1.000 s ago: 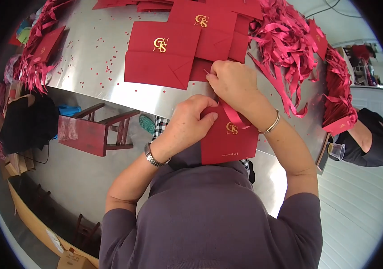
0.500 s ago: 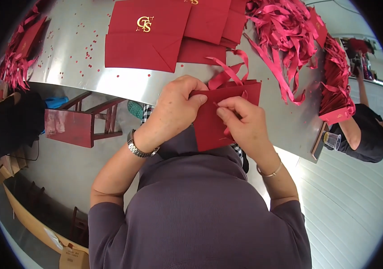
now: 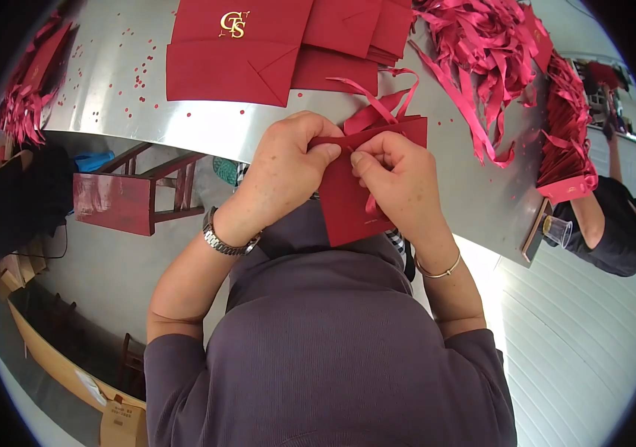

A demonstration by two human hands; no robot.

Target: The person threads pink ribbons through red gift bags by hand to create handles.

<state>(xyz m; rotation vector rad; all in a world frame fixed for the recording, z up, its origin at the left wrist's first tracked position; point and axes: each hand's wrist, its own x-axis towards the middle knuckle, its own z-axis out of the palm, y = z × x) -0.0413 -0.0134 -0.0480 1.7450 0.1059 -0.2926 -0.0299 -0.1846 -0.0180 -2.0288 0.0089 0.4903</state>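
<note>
A flat red paper bag (image 3: 347,197) is held up between both hands, just above the near edge of the metal tabletop (image 3: 131,104). The left hand (image 3: 280,175) pinches its top edge in a narrow grip; the right hand (image 3: 400,182) pinches the same edge close beside it, holding a red ribbon (image 3: 377,112) that loops up from the bag's mouth. Whether anything is inside the bag cannot be told. Far on the tabletop lies a stack of folded red bags (image 3: 258,52), one with a gold emblem. To the right a heap of loose red ribbons (image 3: 482,45) spreads out.
</note>
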